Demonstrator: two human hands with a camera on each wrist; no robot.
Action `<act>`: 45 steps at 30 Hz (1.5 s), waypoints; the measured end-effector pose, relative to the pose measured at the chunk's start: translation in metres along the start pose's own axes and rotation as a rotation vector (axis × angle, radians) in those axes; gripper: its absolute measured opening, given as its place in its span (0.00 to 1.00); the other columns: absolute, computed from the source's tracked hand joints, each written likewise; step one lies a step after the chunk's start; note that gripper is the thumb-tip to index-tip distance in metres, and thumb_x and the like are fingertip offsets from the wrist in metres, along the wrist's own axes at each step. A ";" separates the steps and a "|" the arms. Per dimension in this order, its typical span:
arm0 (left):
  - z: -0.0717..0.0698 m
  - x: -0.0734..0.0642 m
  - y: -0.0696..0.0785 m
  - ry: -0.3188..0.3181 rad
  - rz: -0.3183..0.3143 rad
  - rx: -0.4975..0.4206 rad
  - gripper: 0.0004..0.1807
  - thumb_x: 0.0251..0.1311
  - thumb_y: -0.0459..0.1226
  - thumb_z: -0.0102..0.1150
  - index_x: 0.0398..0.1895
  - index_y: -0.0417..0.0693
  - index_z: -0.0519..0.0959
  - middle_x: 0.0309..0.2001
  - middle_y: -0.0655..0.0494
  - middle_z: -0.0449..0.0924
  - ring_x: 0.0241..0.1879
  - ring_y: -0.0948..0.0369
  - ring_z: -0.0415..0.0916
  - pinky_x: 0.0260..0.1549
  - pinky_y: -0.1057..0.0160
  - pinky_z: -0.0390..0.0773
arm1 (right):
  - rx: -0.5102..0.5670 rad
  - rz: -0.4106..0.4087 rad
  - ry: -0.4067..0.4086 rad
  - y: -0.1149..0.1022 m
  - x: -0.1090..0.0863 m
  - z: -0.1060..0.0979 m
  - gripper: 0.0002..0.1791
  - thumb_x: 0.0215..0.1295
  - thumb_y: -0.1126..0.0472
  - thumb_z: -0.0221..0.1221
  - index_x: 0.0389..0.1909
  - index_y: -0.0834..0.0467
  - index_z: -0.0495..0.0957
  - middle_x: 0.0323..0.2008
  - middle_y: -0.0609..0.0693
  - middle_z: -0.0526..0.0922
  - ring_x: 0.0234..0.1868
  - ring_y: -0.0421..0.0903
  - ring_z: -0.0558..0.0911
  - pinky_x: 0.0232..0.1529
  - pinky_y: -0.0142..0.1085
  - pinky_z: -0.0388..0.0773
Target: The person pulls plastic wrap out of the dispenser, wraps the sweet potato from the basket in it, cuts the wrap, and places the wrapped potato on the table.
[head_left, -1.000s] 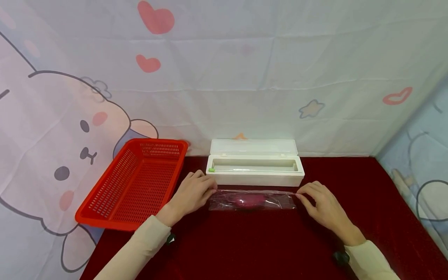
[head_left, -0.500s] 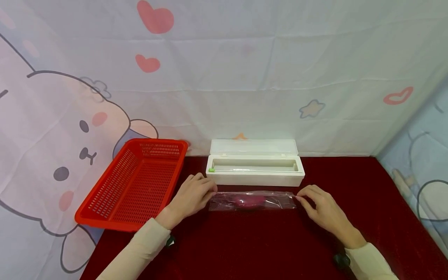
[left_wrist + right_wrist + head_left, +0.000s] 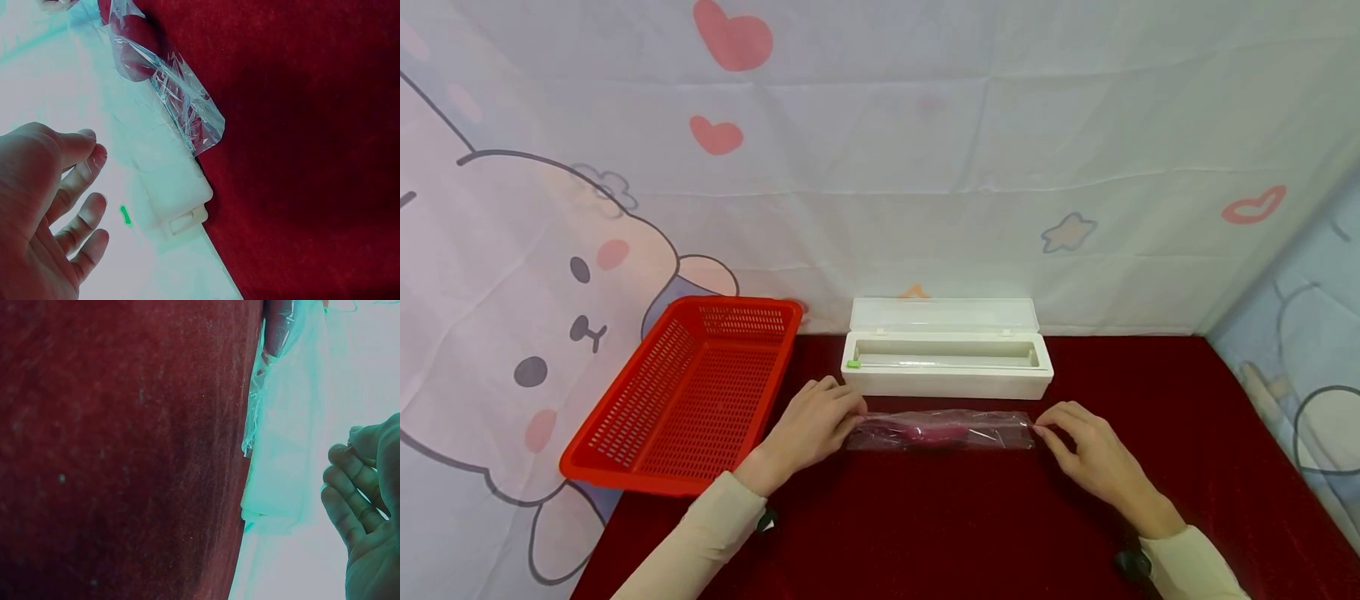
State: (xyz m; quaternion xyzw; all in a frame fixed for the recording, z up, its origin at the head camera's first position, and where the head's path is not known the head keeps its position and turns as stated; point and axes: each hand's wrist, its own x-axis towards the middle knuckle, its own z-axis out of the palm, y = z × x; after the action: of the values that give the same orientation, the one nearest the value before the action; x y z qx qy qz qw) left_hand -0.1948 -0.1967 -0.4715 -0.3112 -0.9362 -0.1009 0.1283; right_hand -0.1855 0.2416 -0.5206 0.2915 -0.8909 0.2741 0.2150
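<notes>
A strip of clear plastic wrap lies across the dark red cloth, folded over a rounded pinkish-red object. At its left end my left hand pinches the film's far corner between thumb and fingertips. My right hand pinches the opposite corner in the same way, so the far edge is drawn out between the two hands. The left wrist view shows the reddish object under shiny, crinkled film. Behind the film stands a long white wrap dispenser box, its lid raised and a roll inside.
A red slatted plastic basket stands on the left, close to my left forearm. A small green slider sits at the left of the dispenser's front rail. Behind everything hangs a pale curtain printed with hearts and a cartoon animal.
The film's far edge has come slightly toward me, over the reddish object. Both hands have shifted a little the same way, still pinching the corners. Basket and dispenser stay put.
</notes>
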 end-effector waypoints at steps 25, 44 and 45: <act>0.006 -0.010 0.005 -0.012 0.007 -0.019 0.02 0.70 0.41 0.70 0.40 0.58 0.85 0.40 0.64 0.88 0.41 0.61 0.75 0.42 0.61 0.75 | 0.020 -0.032 -0.030 0.000 -0.009 0.004 0.14 0.59 0.73 0.74 0.39 0.53 0.86 0.40 0.39 0.85 0.40 0.36 0.83 0.41 0.29 0.82; 0.014 -0.014 0.004 0.019 0.031 -0.025 0.02 0.69 0.40 0.71 0.39 0.57 0.86 0.39 0.64 0.88 0.40 0.61 0.76 0.39 0.61 0.74 | 0.011 -0.004 -0.067 0.000 -0.015 0.009 0.12 0.61 0.70 0.74 0.39 0.51 0.86 0.40 0.37 0.85 0.41 0.36 0.84 0.44 0.28 0.82; 0.015 -0.015 0.004 0.016 0.029 -0.027 0.02 0.69 0.40 0.71 0.39 0.57 0.86 0.38 0.64 0.88 0.40 0.61 0.76 0.39 0.61 0.74 | 0.012 -0.003 -0.070 0.000 -0.015 0.009 0.12 0.61 0.70 0.74 0.39 0.51 0.86 0.40 0.37 0.85 0.41 0.36 0.84 0.44 0.26 0.82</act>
State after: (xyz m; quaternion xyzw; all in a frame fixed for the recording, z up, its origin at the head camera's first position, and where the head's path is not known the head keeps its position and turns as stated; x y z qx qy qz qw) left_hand -0.1837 -0.1980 -0.4896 -0.3255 -0.9291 -0.1140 0.1333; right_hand -0.1762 0.2417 -0.5359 0.3035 -0.8958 0.2687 0.1825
